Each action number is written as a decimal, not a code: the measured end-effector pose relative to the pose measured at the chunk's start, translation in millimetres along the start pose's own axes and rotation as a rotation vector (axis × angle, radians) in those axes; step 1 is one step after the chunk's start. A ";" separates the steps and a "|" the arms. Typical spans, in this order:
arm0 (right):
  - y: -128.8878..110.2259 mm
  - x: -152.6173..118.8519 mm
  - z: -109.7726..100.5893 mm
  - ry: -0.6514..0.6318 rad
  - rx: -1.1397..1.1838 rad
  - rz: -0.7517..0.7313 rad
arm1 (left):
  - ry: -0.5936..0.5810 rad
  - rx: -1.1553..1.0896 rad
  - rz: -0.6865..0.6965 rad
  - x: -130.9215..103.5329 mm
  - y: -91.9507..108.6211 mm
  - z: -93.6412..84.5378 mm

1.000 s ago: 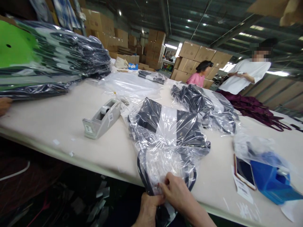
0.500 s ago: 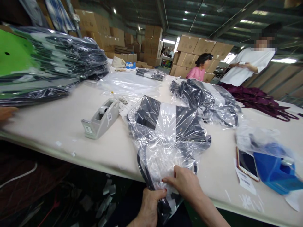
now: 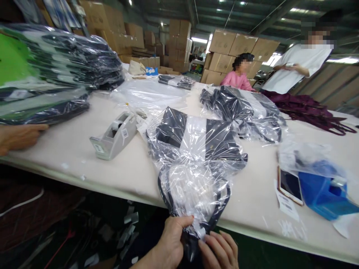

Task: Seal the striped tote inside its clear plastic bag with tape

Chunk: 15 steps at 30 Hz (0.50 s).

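Both hands pinch the near end of a bagged dark garment that runs away from them across the tabletop.

The tabletop (image 3: 70, 149) carries the clear plastic bag (image 3: 193, 160) with the folded dark garment (image 3: 196, 136) inside; its long axis goes from the near edge, where the open end hangs over, up and away toward the far side. So the body of the bag lies forward of both grips, with dark straps (image 3: 165, 190) looping near the edge. The left hand (image 3: 171, 243) is closed on the bag end from the left, thumb on top. The right hand (image 3: 220, 250) is just beside it, fingertips pressing the same end, so both are equally near. A tape dispenser (image 3: 113, 135) stands to the left, nearer the left hand; a phone (image 3: 290, 185) lies well apart at right.
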State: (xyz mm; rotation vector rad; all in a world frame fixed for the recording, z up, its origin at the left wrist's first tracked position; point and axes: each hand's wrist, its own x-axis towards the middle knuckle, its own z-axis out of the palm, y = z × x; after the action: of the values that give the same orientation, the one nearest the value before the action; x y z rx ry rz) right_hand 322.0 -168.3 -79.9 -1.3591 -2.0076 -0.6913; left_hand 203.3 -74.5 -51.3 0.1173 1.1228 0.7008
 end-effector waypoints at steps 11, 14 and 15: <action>-8.8 39.7 1.1 -0.007 0.116 -0.059 | 0.009 0.095 -0.017 11.1 -3.0 -9.9; -14.0 37.1 5.6 -0.005 0.157 -0.011 | 0.028 0.121 0.017 12.9 -3.2 -11.9; -16.2 35.6 8.3 -0.002 0.180 0.030 | 0.029 0.129 0.038 13.3 -3.3 -12.6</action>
State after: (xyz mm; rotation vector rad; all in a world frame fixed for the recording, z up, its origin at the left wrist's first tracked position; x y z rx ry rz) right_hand 295.0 -145.8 -60.9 -1.2815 -1.9947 -0.4833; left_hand 197.3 -72.7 -68.9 0.2392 1.1958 0.6655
